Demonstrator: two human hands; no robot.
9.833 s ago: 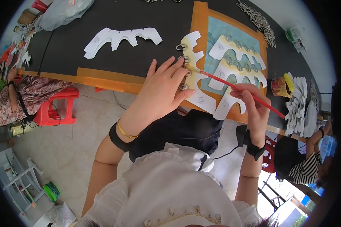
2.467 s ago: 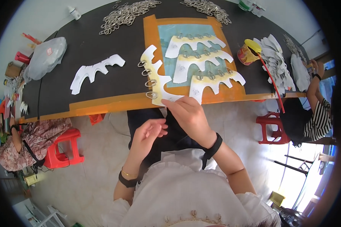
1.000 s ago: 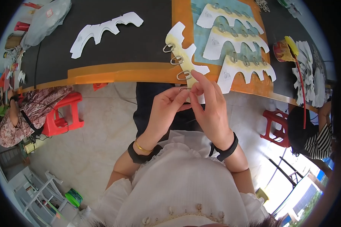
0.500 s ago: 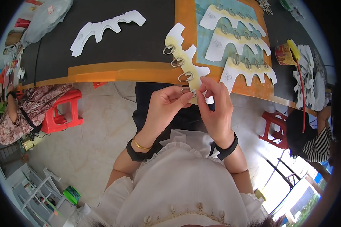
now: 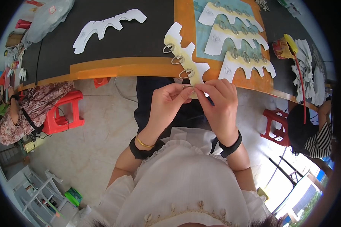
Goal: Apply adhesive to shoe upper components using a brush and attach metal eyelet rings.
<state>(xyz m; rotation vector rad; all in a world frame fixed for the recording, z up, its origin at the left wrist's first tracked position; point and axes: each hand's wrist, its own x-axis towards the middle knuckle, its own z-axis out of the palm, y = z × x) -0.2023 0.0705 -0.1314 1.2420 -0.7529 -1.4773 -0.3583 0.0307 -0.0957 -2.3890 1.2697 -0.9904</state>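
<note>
A scalloped white piece (image 5: 189,55) with a yellowish coating hangs over the table's near edge. Several oval metal rings (image 5: 177,59) sit along its left side. My left hand (image 5: 166,100), closed in a pinch, grips another oval metal ring at the lower end of that piece. The fingertips of my right hand (image 5: 219,99) are pinched together against the same spot, closing over the piece's lower edge. What exactly lies between the right fingertips is hidden. Farther right, similar scalloped pieces with rings (image 5: 248,68) lie on a pale blue sheet (image 5: 199,45) and the orange edging.
A stack of scalloped white pieces (image 5: 106,25) rests on the dark tabletop (image 5: 147,41) at the left. Orange edging (image 5: 125,67) borders the table. A cup (image 5: 281,49) with a yellow-headed, red-handled tool stands at the right beside white strips (image 5: 305,68). Other people sit at both sides.
My right fingers have drawn together and come down onto the piece's lower end beside the ring. The left hand keeps its pinch. The whole view has shifted slightly.
</note>
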